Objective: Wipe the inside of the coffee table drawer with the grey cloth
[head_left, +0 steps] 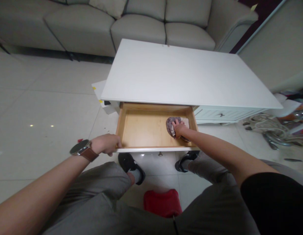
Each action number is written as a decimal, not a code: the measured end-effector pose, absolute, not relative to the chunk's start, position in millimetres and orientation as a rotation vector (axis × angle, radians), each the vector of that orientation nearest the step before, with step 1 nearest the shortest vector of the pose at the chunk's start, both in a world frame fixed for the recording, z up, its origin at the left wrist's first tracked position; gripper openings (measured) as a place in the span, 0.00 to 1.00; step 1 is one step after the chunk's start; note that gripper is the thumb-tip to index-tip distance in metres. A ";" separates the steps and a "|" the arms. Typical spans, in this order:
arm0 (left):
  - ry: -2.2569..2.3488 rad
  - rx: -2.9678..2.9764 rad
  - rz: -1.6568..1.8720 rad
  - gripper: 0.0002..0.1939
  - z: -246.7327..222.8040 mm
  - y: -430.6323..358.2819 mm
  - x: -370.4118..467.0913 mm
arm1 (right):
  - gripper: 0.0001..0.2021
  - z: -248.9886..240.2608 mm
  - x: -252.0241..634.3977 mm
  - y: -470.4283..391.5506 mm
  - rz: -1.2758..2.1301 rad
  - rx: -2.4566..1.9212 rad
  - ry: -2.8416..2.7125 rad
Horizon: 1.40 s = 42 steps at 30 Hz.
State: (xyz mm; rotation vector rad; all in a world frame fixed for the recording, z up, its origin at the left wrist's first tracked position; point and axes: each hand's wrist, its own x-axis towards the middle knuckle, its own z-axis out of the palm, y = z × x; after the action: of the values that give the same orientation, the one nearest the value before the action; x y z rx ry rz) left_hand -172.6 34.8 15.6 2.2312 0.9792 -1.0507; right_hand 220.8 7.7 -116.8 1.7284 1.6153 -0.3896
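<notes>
A rectangular drawer point(141, 130) of smooth pale wood juts from the front edge of the white table point(190, 78), its flat base stretching from the left edge to a bunched, fuzzy grey-brown cloth point(169, 125) near the right. The left hand point(108, 143) — fingers curled in — grips the near left corner; the right hand point(180, 128), half-closed, holds the cloth.

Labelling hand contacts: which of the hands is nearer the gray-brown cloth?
Right. The right hand is on the gray-brown cloth inside the drawer; the left hand is at the drawer's left front corner, well apart from the cloth.
</notes>
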 end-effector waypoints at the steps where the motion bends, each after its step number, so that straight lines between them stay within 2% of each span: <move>1: 0.983 2.234 -1.055 0.25 15.6 34.6 -172.4 | 0.68 -116.0 220.3 7.7 -0.390 1.730 1.616; 5: 0.989 2.252 -1.064 0.28 14.2 34.7 -172.5 | 0.68 -113.3 218.6 7.2 -0.377 1.716 1.613; 31: 0.989 2.230 -1.076 0.23 19.8 33.4 -168.6 | 0.68 -118.0 221.2 7.5 -0.410 1.744 1.617; 42: 0.997 2.224 -1.067 0.25 17.4 33.5 -170.1 | 0.67 -118.4 221.8 6.7 -0.416 1.756 1.630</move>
State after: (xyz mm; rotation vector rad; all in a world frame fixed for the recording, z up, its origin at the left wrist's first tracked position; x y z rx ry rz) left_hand -170.1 33.5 17.4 2.2235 0.9968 -1.0672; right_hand 221.8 6.7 -118.4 1.7562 1.6303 -0.4163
